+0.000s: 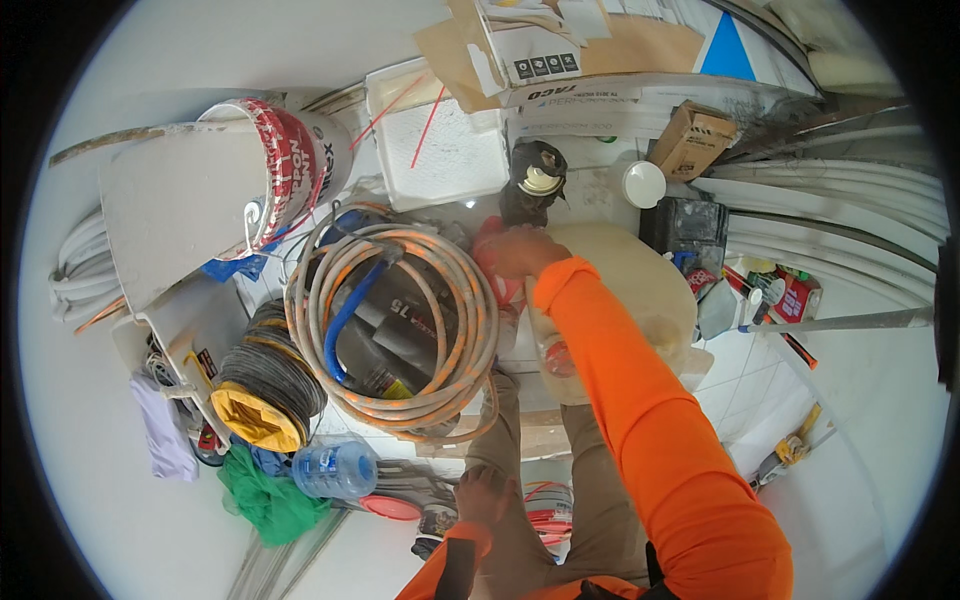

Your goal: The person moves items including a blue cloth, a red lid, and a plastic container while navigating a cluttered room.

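My right hand [521,253], slightly blurred, is at a red plastic item [491,251] between a coiled hose and a yellowish plastic container. Its fingertips are hard to see, so the grip is unclear. Just beyond the fingers stands a dark, wrapped container with a pale cap [540,180]. My right forearm crosses over the yellowish container [637,285]. The grey and orange hose coil [480,322] lies on a dark machine [390,322] to the left. My left hand [484,495] rests on my left leg, holding nothing, fingers somewhat spread.
A paint bucket [300,165] and white tray [442,165] stand at the back left. Left are a cable spool [277,390] and blue water bottle [334,469]. On the right are a white-lidded tub [643,184], a black case [686,232] and coiled white pipes [832,202].
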`<state>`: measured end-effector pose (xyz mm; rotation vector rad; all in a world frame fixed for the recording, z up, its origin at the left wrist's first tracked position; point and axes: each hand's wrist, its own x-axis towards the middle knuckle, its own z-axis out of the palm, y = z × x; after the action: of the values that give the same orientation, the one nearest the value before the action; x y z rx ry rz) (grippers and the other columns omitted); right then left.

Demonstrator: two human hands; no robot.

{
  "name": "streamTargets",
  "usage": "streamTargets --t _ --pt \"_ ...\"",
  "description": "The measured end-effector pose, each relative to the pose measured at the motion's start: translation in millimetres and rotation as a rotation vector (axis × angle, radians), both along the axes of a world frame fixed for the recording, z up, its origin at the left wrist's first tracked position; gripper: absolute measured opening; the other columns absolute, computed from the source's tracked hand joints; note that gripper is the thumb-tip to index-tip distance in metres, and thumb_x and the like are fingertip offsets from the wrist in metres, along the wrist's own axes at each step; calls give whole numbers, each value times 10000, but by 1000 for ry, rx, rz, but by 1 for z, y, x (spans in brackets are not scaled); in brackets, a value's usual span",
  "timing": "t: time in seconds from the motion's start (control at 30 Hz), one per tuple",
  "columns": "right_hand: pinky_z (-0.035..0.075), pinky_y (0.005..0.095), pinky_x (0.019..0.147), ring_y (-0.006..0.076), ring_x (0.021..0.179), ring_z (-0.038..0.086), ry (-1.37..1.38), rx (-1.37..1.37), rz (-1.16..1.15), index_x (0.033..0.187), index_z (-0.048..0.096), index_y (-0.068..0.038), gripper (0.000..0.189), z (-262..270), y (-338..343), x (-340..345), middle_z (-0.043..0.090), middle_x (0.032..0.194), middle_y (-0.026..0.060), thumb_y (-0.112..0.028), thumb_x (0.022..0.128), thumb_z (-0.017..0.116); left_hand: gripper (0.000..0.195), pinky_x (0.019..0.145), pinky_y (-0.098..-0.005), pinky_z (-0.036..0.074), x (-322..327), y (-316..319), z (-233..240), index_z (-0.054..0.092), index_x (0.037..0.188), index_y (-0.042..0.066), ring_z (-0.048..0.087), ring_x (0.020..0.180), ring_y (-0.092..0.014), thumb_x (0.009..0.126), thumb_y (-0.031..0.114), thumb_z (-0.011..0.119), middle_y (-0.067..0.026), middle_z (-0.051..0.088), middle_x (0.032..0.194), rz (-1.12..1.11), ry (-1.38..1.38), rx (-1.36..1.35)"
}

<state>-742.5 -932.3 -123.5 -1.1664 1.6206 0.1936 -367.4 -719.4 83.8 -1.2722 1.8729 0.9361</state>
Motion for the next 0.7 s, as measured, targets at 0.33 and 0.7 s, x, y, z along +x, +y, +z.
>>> streamTargets --t 0.33,0.7 --pt "429 453 1067 373 1264 543 -46 -71 -268 1320 614 -72 547 18 41 -53 616 1313 213 -404 886 640 539 963 -502 476 -1 1 1 708 1103 54 595 1143 -400 817 511 681 -194 654 1214 99 -39 79" --pt "455 418 988 363 1123 605 201 -576 -683 1204 654 -40 337 125 143 -70 656 1173 197 -242 935 654 553 954 -523 459 1 14 0 695 1087 36 593 1134 -385 832 525 667 -187 656 1166 82 -39 31"
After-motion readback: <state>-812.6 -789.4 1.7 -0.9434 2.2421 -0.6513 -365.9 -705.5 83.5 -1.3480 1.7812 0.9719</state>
